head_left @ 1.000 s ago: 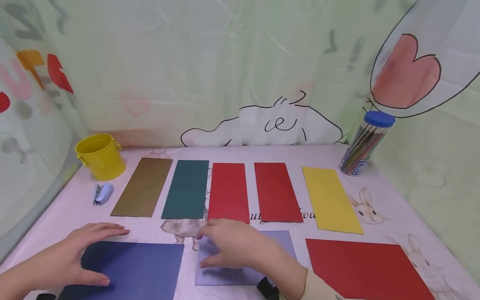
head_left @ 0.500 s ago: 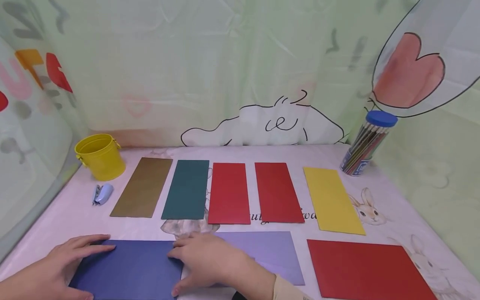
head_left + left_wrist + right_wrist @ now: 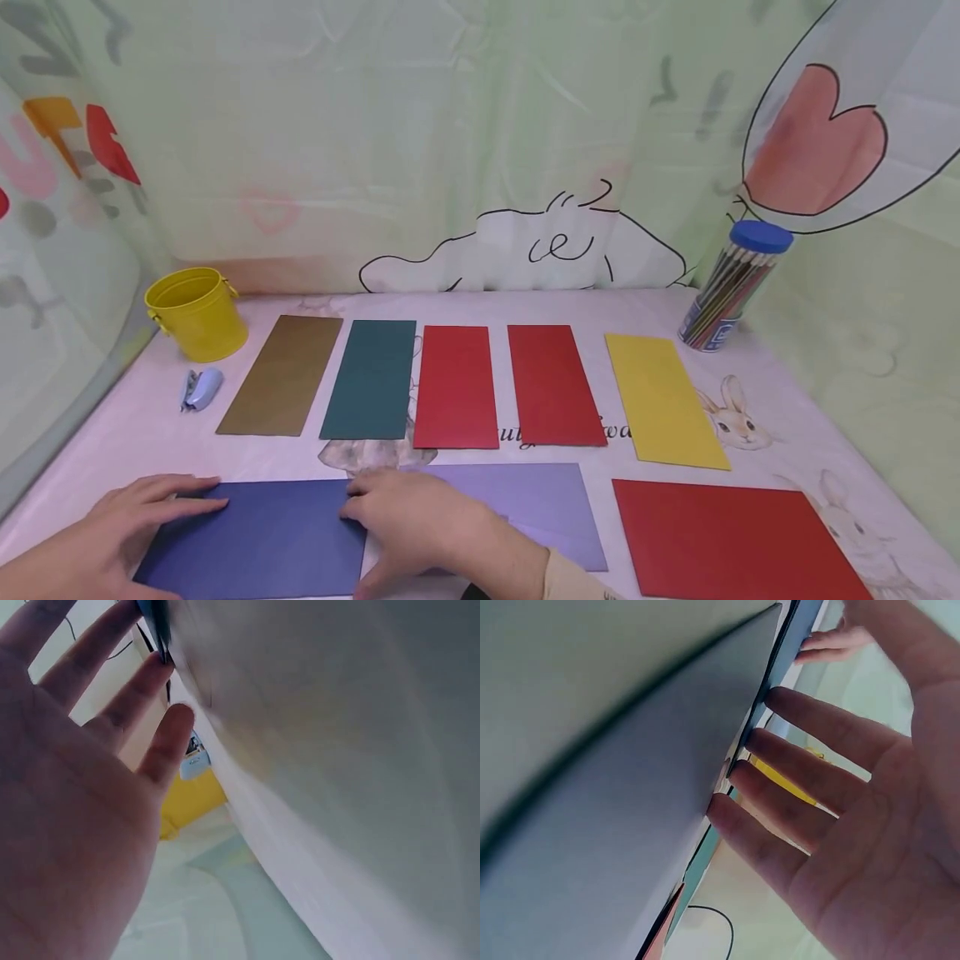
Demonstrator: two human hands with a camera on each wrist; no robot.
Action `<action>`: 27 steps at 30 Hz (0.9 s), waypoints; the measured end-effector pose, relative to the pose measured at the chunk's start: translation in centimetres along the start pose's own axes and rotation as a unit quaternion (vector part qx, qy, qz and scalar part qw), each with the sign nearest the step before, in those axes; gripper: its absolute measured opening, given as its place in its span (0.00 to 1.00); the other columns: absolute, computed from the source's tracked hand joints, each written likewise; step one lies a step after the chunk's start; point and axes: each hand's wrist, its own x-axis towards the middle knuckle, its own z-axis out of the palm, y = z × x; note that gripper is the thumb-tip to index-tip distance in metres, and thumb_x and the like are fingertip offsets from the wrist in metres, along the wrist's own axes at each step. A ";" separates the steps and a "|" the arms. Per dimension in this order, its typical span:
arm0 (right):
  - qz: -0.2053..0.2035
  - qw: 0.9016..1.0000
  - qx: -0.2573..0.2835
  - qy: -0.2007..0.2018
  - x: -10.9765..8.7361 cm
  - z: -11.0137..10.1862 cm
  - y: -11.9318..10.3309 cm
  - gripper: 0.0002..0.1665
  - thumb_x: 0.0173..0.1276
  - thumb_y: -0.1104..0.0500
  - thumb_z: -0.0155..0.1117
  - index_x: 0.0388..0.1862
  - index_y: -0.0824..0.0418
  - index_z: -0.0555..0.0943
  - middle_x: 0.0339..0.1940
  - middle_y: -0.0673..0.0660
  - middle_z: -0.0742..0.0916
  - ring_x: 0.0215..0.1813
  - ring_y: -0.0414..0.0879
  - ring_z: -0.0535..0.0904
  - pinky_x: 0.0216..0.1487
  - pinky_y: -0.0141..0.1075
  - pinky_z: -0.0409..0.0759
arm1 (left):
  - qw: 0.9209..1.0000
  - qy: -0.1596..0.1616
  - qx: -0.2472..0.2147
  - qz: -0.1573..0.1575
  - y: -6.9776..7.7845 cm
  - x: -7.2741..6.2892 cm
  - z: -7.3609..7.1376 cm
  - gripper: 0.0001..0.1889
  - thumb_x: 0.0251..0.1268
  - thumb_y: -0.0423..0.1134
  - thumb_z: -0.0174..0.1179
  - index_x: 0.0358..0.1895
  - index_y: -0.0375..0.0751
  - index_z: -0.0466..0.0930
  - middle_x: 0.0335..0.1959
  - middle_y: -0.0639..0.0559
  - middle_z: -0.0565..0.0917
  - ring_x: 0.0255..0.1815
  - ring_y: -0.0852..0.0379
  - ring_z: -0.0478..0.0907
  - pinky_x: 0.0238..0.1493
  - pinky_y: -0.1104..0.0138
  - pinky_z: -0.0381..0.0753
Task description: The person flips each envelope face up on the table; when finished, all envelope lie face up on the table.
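Observation:
A dark blue rectangular sheet of card (image 3: 255, 537) lies flat at the front left of the table in the head view. My left hand (image 3: 112, 537) touches its left side, fingers extended and thumb spread toward the front. At the right side of the same card is my right hand (image 3: 416, 517), its fingertips on the far corner. Both wrist views show long, nearly straight fingers, with the right fingertips (image 3: 776, 697) against the card's edge. Partly under the right forearm lies a lavender sheet (image 3: 540, 508). A large red sheet (image 3: 735, 533) lies to the right.
Behind lies a row of narrower sheets: brown (image 3: 281, 375), teal (image 3: 369, 379), red (image 3: 456, 387), another red (image 3: 557, 383) and yellow (image 3: 666, 400). A yellow bucket (image 3: 198, 321) and a small blue stapler (image 3: 201, 389) stand at left, a pencil tub (image 3: 735, 287) at back right.
My right hand has moved left from over the lavender sheet to the blue card's right side. My left hand has shifted slightly left and nearer. The blue card's front edge now shows.

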 end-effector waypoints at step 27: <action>0.095 0.938 0.297 0.154 0.0 -2.0 2.4 0.28 0.66 0.65 0.71 0.63 0.54 0.77 0.31 0.45 0.80 0.27 0.31 0.76 0.31 0.26 0.76 | 0.955 0.192 -0.209 -0.091 2.0 1.0 -1.4 0.21 0.62 0.31 0.70 0.53 0.40 0.69 0.42 0.59 0.74 0.21 0.58 0.77 0.19 0.68 0.73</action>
